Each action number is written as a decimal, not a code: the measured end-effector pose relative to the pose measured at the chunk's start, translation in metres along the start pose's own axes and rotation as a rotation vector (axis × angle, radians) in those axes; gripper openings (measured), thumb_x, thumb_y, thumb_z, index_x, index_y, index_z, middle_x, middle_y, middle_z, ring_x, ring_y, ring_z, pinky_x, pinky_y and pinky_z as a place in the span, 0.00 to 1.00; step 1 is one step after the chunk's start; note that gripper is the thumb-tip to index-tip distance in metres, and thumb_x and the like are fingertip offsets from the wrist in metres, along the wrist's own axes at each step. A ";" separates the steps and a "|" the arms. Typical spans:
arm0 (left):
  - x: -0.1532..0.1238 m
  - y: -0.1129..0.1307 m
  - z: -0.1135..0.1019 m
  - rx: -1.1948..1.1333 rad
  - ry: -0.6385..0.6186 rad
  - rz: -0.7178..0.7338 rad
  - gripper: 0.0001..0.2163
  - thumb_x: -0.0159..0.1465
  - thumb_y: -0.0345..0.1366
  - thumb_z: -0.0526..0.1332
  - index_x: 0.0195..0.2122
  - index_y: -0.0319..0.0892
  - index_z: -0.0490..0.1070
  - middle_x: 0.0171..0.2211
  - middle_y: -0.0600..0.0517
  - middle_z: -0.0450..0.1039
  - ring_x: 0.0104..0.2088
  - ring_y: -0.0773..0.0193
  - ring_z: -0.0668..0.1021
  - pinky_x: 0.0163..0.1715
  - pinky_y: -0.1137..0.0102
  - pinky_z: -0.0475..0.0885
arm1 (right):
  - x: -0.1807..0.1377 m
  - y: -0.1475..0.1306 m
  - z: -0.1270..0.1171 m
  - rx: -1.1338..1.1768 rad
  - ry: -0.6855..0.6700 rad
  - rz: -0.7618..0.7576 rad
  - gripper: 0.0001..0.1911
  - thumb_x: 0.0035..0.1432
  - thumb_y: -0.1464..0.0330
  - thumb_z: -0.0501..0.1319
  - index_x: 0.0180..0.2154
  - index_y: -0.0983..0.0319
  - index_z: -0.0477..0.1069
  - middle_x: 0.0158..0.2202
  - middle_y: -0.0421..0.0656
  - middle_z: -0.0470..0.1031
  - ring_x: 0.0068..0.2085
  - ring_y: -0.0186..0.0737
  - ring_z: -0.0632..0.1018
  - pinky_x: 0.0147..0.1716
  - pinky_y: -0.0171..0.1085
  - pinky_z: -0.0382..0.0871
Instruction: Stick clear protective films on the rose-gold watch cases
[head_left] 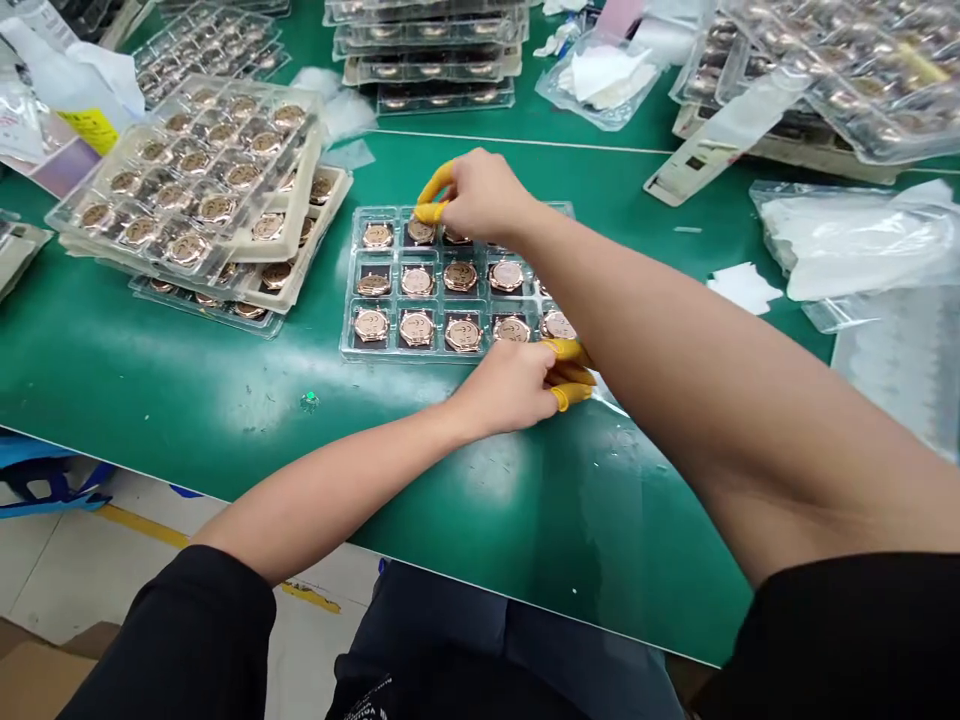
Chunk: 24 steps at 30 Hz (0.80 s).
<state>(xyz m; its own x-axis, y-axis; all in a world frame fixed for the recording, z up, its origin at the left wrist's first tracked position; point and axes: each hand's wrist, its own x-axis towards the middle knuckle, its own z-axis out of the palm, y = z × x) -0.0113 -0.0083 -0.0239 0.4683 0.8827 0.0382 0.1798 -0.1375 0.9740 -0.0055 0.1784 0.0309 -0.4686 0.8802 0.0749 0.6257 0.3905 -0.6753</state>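
A clear plastic tray lies on the green table in front of me, with rose-gold watch cases in its compartments, round backs facing up. My right hand reaches over the back row. Its yellow-covered thumb and index finger close at the edge of a watch case in the second compartment from the left. By the tray's front right corner is my left hand, its yellow-covered fingers curled together. A thin piece of clear film shows at these fingertips. My right forearm hides the tray's right end.
Stacked trays of watch cases stand at left, with more stacks at the back and back right. Plastic bags with white sheets lie at right. A white tool-like strip leans against the right stack. The table's front edge runs below my arms.
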 end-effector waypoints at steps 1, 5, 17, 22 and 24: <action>0.000 0.002 -0.001 0.033 -0.006 0.005 0.14 0.65 0.20 0.63 0.50 0.34 0.78 0.49 0.44 0.86 0.50 0.61 0.87 0.56 0.67 0.82 | 0.006 -0.003 0.005 -0.117 -0.028 -0.012 0.04 0.56 0.68 0.72 0.37 0.57 0.82 0.33 0.45 0.79 0.37 0.45 0.75 0.45 0.49 0.72; -0.002 0.009 -0.005 0.140 -0.022 0.010 0.09 0.65 0.23 0.63 0.44 0.34 0.79 0.46 0.45 0.86 0.48 0.58 0.87 0.53 0.65 0.82 | 0.015 -0.015 0.019 -0.298 0.025 -0.048 0.04 0.56 0.65 0.72 0.35 0.55 0.81 0.44 0.51 0.79 0.50 0.58 0.77 0.53 0.58 0.72; -0.002 0.004 -0.005 0.188 0.076 0.024 0.05 0.57 0.24 0.66 0.29 0.41 0.75 0.33 0.47 0.84 0.43 0.48 0.85 0.49 0.56 0.81 | 0.005 -0.048 0.039 0.187 0.016 -0.073 0.18 0.47 0.69 0.78 0.31 0.56 0.70 0.31 0.41 0.75 0.41 0.47 0.78 0.41 0.45 0.75; -0.002 0.003 -0.002 -0.120 0.061 -0.027 0.10 0.61 0.31 0.70 0.44 0.37 0.80 0.42 0.45 0.86 0.43 0.58 0.87 0.48 0.64 0.82 | -0.130 -0.034 -0.041 0.640 0.197 0.070 0.22 0.47 0.62 0.79 0.42 0.53 0.73 0.24 0.34 0.72 0.25 0.34 0.70 0.23 0.36 0.65; 0.000 0.002 -0.001 -0.213 0.055 -0.040 0.17 0.58 0.35 0.75 0.47 0.37 0.80 0.42 0.44 0.87 0.42 0.59 0.87 0.48 0.64 0.83 | -0.189 -0.008 -0.064 0.773 0.204 0.194 0.28 0.39 0.64 0.81 0.41 0.53 0.73 0.19 0.30 0.67 0.17 0.30 0.62 0.17 0.34 0.55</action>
<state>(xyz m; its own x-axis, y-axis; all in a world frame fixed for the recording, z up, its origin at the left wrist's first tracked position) -0.0117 -0.0085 -0.0220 0.4153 0.9097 0.0053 0.0079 -0.0094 0.9999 0.1177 0.0264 0.0690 -0.2269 0.9738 -0.0135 0.0424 -0.0040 -0.9991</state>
